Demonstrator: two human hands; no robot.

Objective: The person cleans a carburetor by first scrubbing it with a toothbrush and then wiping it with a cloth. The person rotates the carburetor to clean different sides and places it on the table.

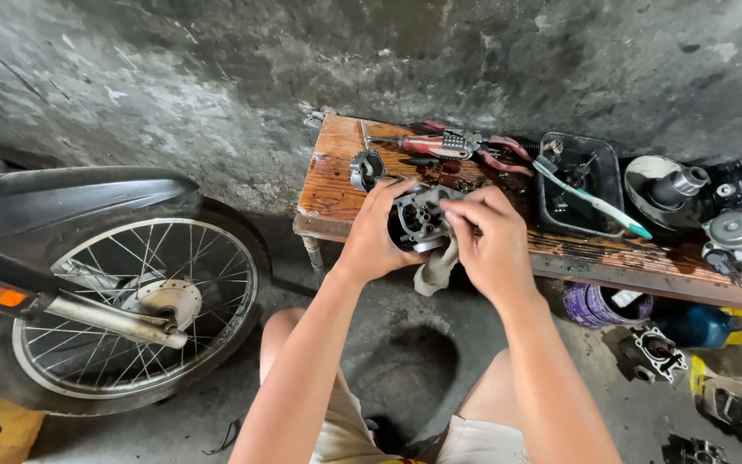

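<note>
Both hands hold a small grey metal engine part, like a carburettor body (418, 216), in front of a low wooden bench (337, 185). My left hand (375, 236) cups it from the left. On the other side my right hand (491, 241) grips it with the fingers curled over its top. A dirty grey rag (436, 268) hangs from under the part between the two hands.
On the bench lie a red-handled screwdriver (427, 144), red pliers (504, 156), a round metal piece (367, 167), a black tray (579, 182) with a toothbrush (594, 202), and engine parts (736, 228). A motorcycle rear wheel (135, 301) stands at left. A purple tub (599, 305) sits under the bench.
</note>
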